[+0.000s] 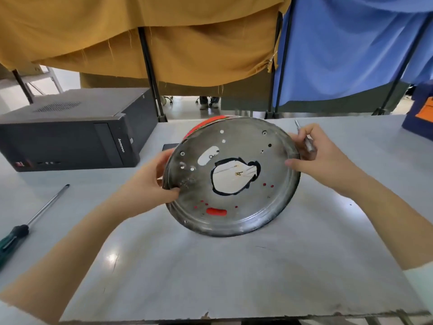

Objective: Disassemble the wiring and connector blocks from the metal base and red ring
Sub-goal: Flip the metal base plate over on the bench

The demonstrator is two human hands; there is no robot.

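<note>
A round metal base (pixel 236 214) stands tilted on its lower edge in the middle of the table, its flat underside facing me. A red ring (pixel 203 126) shows behind its upper left rim and through small holes. Thin wires (pixel 239 172) are visible through the black-edged centre opening. My left hand (pixel 152 181) grips the base's left rim, thumb on the face. My right hand (pixel 316 156) holds the right rim with thumb and fingers while also holding a small metal screwdriver (pixel 304 137) that points up. Connector blocks are hidden behind the base.
A black Lenovo computer case (pixel 70 134) lies at the back left. A long screwdriver with a green-black handle (pixel 28 226) rests at the left edge of the table. Yellow and blue curtains (pixel 328 55) hang behind the table. A dark blue object (pixel 419 118) sits at the far right.
</note>
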